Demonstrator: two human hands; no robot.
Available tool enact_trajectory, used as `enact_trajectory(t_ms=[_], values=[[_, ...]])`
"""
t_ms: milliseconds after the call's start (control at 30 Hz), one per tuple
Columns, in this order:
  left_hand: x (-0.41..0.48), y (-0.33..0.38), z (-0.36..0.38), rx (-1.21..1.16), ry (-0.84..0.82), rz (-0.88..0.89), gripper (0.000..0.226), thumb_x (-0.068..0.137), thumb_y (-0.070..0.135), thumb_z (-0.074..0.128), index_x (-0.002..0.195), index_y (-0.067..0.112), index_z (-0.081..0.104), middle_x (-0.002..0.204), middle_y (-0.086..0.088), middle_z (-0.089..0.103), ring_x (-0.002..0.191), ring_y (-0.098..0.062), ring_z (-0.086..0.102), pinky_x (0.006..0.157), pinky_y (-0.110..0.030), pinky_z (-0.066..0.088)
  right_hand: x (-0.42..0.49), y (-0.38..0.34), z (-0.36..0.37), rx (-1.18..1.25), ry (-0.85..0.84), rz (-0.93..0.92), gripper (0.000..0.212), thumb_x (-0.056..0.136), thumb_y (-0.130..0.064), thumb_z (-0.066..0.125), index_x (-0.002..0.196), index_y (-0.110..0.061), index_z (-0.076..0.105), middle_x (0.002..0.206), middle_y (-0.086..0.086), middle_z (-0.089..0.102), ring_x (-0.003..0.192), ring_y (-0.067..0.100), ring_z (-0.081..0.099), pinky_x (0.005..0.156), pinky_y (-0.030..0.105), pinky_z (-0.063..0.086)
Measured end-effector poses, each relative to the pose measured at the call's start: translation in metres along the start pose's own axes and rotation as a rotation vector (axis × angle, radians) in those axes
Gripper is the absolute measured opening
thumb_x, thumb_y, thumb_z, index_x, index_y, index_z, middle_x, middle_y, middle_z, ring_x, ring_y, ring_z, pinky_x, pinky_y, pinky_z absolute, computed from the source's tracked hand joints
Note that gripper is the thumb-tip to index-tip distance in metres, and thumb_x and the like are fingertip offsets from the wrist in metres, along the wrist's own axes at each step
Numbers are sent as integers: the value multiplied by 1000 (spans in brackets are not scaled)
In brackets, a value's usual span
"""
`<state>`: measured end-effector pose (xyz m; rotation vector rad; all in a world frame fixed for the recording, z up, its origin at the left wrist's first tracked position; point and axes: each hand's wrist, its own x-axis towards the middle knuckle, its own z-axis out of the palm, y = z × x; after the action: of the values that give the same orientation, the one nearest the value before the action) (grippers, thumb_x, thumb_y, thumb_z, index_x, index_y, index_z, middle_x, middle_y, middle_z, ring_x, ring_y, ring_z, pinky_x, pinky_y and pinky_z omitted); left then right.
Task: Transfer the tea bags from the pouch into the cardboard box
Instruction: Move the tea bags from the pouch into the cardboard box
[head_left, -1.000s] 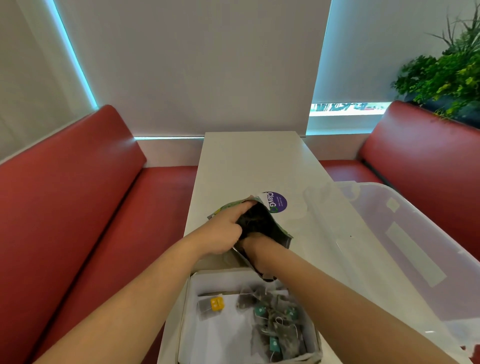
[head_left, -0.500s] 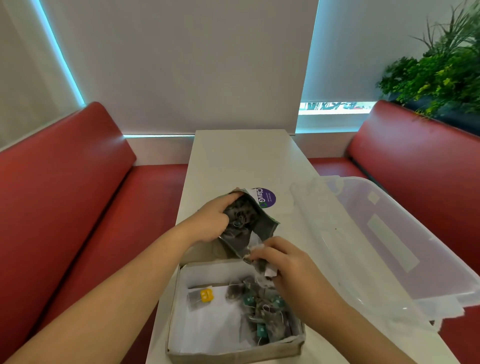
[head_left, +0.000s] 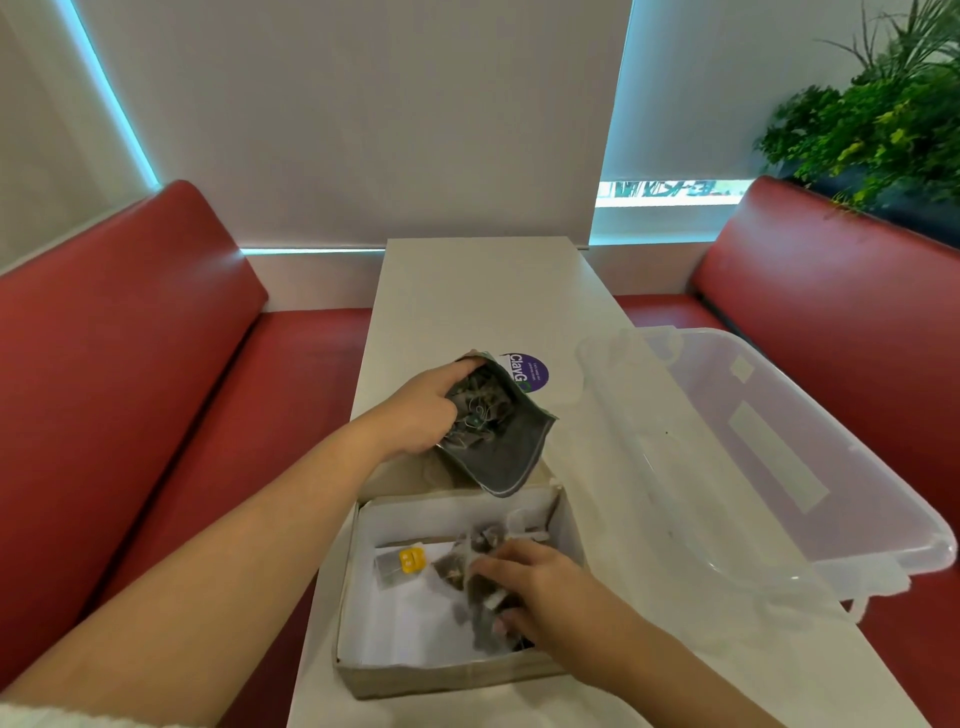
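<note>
My left hand (head_left: 418, 410) grips the left edge of the dark pouch (head_left: 506, 452), held open and tilted above the far end of the cardboard box (head_left: 447, 675). Tea bags (head_left: 475, 408) show inside the pouch mouth. My right hand (head_left: 540, 587) is down inside the white-lined box, its fingers closed around a few grey tea bags (head_left: 480, 582) over the pile on the box's right side. A single tea bag with a yellow tag (head_left: 402, 564) lies apart at the box's left.
The narrow white table (head_left: 483, 291) runs between two red benches (head_left: 130, 338). A clear plastic bin (head_left: 779, 452) lies on the right, overhanging the table edge. A purple round sticker (head_left: 530, 371) sits behind the pouch. Plants (head_left: 883, 114) stand at far right.
My right hand came out of the pouch with tea bags and moved down into the box. The left hand kept holding the pouch open.
</note>
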<state>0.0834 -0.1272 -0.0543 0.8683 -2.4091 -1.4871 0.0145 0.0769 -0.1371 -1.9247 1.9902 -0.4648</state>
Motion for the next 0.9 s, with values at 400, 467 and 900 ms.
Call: enact_trajectory(t_ms=[400, 467, 900], values=[[0, -6, 0, 73, -16, 31, 75, 78, -14, 33, 138, 30, 42, 139, 1, 49, 130, -18, 41, 107, -37, 39, 50, 5, -39, -44, 332, -13, 30, 91, -10, 56, 120, -14, 62, 122, 3, 60, 107, 19, 57, 91, 28, 49], [1, -7, 0, 97, -25, 18, 77, 78, -14, 34, 142, 28, 38, 144, 0, 44, 135, -17, 36, 112, -36, 33, 86, 11, -36, -93, 244, 32, 38, 90, -8, 55, 128, -13, 55, 129, 8, 55, 112, 27, 54, 93, 39, 49], [18, 6, -31, 475, 90, 232, 64, 89, -6, 33, 145, 25, 33, 152, 2, 33, 139, -12, 30, 104, -8, 16, 219, 41, -28, -301, -269, 403, 64, 94, -20, 51, 149, -16, 18, 153, 13, 24, 135, 36, 29, 111, 45, 25]])
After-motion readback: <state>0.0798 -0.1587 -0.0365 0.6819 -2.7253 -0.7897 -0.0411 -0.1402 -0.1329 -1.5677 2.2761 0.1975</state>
